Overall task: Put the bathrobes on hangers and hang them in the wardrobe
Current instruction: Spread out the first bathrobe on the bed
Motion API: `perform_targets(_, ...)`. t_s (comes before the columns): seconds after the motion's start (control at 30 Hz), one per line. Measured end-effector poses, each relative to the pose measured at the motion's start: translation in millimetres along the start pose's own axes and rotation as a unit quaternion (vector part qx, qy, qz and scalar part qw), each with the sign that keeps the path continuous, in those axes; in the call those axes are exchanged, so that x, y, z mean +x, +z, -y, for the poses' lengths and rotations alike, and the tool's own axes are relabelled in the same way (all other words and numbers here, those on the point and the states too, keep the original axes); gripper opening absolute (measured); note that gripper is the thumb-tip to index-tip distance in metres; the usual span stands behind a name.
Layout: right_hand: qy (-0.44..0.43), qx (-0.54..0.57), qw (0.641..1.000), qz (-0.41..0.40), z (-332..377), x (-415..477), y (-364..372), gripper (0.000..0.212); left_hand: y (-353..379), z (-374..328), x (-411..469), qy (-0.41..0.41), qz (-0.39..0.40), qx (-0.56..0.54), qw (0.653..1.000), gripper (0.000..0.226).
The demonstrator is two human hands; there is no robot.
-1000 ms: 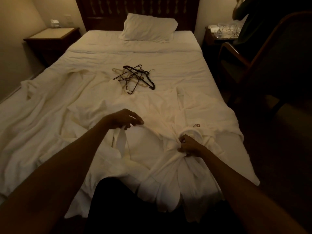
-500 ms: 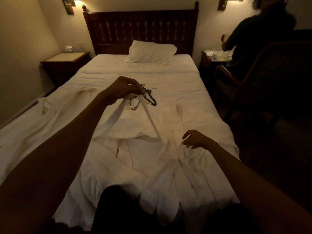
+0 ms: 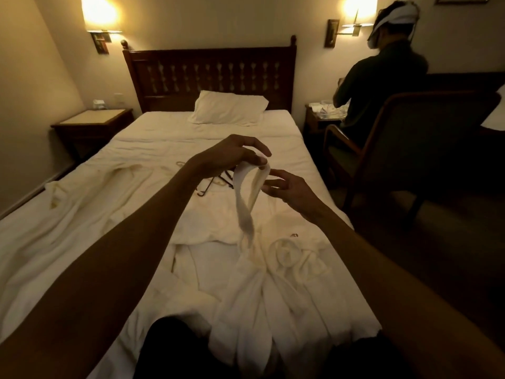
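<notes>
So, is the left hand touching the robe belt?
Touching. The head view shows the left hand pinching the belt between thumb and fingers.

Belt [image 3: 244,212]: soft cloth, matt, thick-looking. Robe [image 3: 246,296] under it is the same heavy matt cloth, v. creased. Second robe [image 3: 90,195] on the left, same fabric, rumpled. Sheet [image 3: 169,138] is thinner, smoother cloth w/ fine wrinkles, no shine. Pillow [image 3: 229,108] is cloth too, matt. Hangers [image 3: 210,184] are thin & dark, prob. plastic, can't tell for sure. Headboard [image 3: 210,75]: dark wood, polished, faint sheen. Nightstand [image 3: 93,124]: dark wood, paler smooth top. Chair [image 3: 410,132]: glossy wood frame, matt upholstery.
</notes>
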State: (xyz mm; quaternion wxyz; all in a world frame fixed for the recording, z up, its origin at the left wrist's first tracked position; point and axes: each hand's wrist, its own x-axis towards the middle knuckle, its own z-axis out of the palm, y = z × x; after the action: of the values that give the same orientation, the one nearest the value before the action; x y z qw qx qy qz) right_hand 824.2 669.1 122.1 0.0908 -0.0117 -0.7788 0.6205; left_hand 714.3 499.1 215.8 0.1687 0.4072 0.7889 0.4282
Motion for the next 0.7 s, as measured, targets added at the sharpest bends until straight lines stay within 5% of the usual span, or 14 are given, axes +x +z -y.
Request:
perform_targets(0.3, -0.101, -0.126, 0.985, -0.066, -20.2, -7.0, -10.4, 0.021, 26.6, 17.1, -0.2, -0.023, 0.034, -0.040, 0.998, 0.023)
perform_targets(0.5, -0.005, -0.254, 0.955, -0.151, -72.5, -12.1, -52.2, 0.012, 24.7, 49.7, -6.5, -0.105, 0.062, -0.080, 0.989, 0.021)
perform_targets(0.7, 0.103, -0.281, 0.942, -0.150, -114.8, -22.0, -78.3, 0.015, 41.2, 86.8, -16.5, -0.153, 0.044, -0.059, 0.986, 0.019)
